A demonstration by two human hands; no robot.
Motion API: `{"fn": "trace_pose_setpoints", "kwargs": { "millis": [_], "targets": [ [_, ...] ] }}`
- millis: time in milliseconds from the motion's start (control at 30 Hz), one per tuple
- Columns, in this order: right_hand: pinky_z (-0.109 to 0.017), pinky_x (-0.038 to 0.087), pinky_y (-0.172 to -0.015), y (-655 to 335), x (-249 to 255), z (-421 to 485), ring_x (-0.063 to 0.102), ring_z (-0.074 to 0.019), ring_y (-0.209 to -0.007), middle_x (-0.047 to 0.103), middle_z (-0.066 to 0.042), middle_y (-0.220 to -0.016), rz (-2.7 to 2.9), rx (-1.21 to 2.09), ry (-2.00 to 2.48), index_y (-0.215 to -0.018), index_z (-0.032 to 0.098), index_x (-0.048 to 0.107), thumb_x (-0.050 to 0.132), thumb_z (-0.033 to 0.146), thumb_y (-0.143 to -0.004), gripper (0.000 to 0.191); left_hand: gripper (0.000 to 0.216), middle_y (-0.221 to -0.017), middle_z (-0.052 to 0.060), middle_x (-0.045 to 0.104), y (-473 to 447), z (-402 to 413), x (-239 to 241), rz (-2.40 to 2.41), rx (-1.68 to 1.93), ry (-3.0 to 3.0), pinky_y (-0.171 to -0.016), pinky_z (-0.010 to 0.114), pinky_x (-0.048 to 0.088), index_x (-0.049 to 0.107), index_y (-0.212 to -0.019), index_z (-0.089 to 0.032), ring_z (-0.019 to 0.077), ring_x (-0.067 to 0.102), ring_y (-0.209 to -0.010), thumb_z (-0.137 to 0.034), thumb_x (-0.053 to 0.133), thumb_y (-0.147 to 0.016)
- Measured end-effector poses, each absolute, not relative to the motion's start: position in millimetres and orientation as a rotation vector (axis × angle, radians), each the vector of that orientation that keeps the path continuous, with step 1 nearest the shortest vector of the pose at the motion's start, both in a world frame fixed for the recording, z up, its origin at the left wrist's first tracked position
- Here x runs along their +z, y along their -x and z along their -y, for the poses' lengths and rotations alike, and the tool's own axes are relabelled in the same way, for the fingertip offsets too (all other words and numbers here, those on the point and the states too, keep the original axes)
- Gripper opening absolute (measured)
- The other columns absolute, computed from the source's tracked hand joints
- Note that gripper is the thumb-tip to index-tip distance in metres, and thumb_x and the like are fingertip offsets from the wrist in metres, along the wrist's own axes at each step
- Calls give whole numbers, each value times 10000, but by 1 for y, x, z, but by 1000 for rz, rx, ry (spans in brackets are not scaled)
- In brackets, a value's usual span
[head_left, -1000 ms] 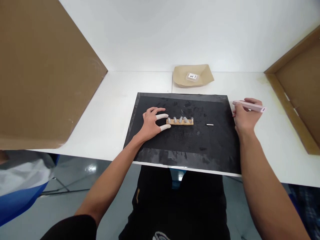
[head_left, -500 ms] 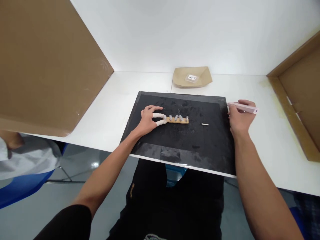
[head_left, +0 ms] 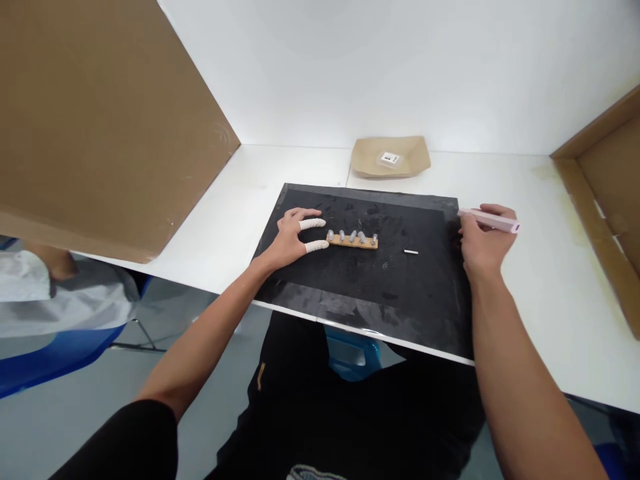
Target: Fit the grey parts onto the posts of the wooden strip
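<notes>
A small tan strip (head_left: 353, 241) carrying a row of grey cylindrical parts lies flat on a black mat (head_left: 370, 280) spread over the white bench (head_left: 230, 220), in the far-left part of the mat. The person's left hand (head_left: 290, 237) rests palm down on the mat just left of the strip, its fingers (head_left: 313, 224) loosely spread; two of them wear white finger cots, and the nearer capped fingertip sits at the strip's left end, touching it or just short of it, which cannot be told from this view, while the farther capped fingertip lies just beyond and to the left of that end, so the strip's end sits at the mouth of the gap between the two. Nothing is pinched in that hand. To the right of the strip, well apart from it on the bare mat, lies a tiny white pin-like piece (head_left: 411, 252). The right hand (head_left: 483, 243) rests at the mat's right edge, its fingers curled and pinching a slim pale pink tool (head_left: 490, 220) that lies nearly level, its far end pointing right over the bench. Beyond the mat a shallow tan tray (head_left: 367, 160) holds a small clear packet with a label. Brown cardboard panels (head_left: 100, 120) stand at the left and right of the bench.
</notes>
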State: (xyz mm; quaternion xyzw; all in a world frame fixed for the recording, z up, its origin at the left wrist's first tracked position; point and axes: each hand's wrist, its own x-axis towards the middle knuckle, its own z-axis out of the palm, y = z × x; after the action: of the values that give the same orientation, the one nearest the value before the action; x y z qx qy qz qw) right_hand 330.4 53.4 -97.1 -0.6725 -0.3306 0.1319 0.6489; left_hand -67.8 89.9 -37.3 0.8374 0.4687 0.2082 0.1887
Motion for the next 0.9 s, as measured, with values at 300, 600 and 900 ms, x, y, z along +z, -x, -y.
{"fn": "trace_pose_setpoints", "kwargs": {
  "millis": [300, 600, 900],
  "targets": [
    [-279, 470, -586, -331, -98, -52, 581, -119, -588, 694, -4, -891, 756, 309, 1544, -1095, 178, 594, 756, 324, -668, 480, 87, -1470, 18, 646, 55, -94, -47, -1323, 536, -2344, -1227, 572, 293, 812, -980, -305, 311, 461, -1437, -317, 781, -899],
    [-281, 451, -566, -328, -94, -50, 584, -120, -593, 682, -5, -889, 753, 310, 1577, -1085, 176, 601, 762, 355, -628, 516, 58, -1426, 2, 682, 51, -94, -48, -1323, 544, -2308, -1230, 555, 263, 809, -952, -297, 289, 477, -1423, -310, 765, -916],
    [-287, 439, -535, -327, -92, -48, 575, -130, -572, 690, -3, -877, 772, 299, 1597, -1069, 206, 573, 757, 363, -622, 509, 76, -1447, -1, 671, 46, -87, -51, -1338, 536, -2283, -1207, 554, 274, 794, -953, -292, 303, 464, -1439, -351, 757, -924]
  ]
}}
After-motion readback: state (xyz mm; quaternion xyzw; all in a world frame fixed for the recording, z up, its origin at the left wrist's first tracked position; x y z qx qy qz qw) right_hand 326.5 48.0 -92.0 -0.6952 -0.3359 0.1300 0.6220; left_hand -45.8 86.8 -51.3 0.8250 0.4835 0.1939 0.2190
